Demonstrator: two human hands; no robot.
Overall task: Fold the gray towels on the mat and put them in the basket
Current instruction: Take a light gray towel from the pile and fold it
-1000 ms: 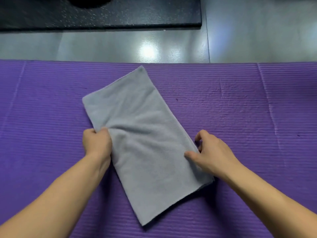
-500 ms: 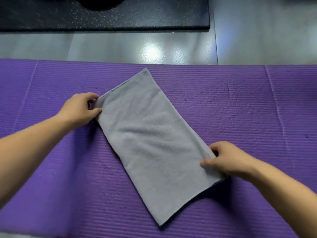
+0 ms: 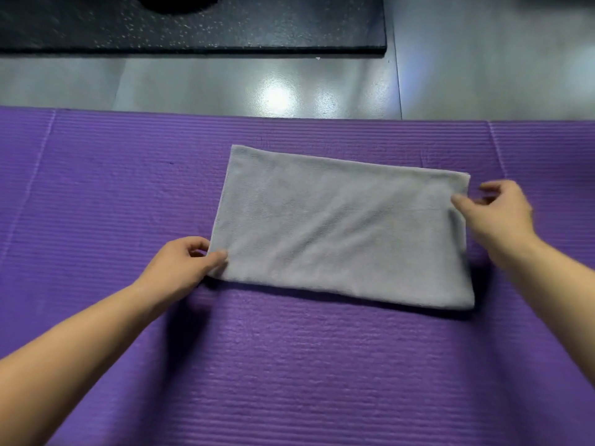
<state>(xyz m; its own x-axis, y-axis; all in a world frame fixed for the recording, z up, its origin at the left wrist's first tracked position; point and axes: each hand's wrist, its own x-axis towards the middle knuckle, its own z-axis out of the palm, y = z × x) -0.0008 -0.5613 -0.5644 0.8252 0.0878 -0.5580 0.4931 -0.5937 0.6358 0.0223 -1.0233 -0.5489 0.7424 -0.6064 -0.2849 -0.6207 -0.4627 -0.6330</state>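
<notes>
**Gray towel [image 3: 341, 226] held at both ends on the purple mat [image 3: 289, 365]**

The gray towel is seen folded into a long rectangle and laid flat on the purple mat, a little right of the middle. Its long sides run from left to right, and the right end sits slightly nearer the camera than the left. A doubled edge can be made out along the near side.

The near left corner is pinched by the left hand [image 3: 180, 268]: the thumb is pressed on top of the cloth and the fingers [image 3: 198, 244] are curled in at the edge beside it. The right hand [image 3: 499, 214] is placed at the far part of the right short edge. Its thumb tip is laid on the towel and its other fingers are loosely curled just past the edge, over the mat. This hand is blurred, so whether cloth is actually nipped there cannot be told.

Beyond the far edge of the mat a glossy gray floor [image 3: 225, 85] is shown, and on it, farther back, a black speckled slab [image 3: 225, 24].
</notes>
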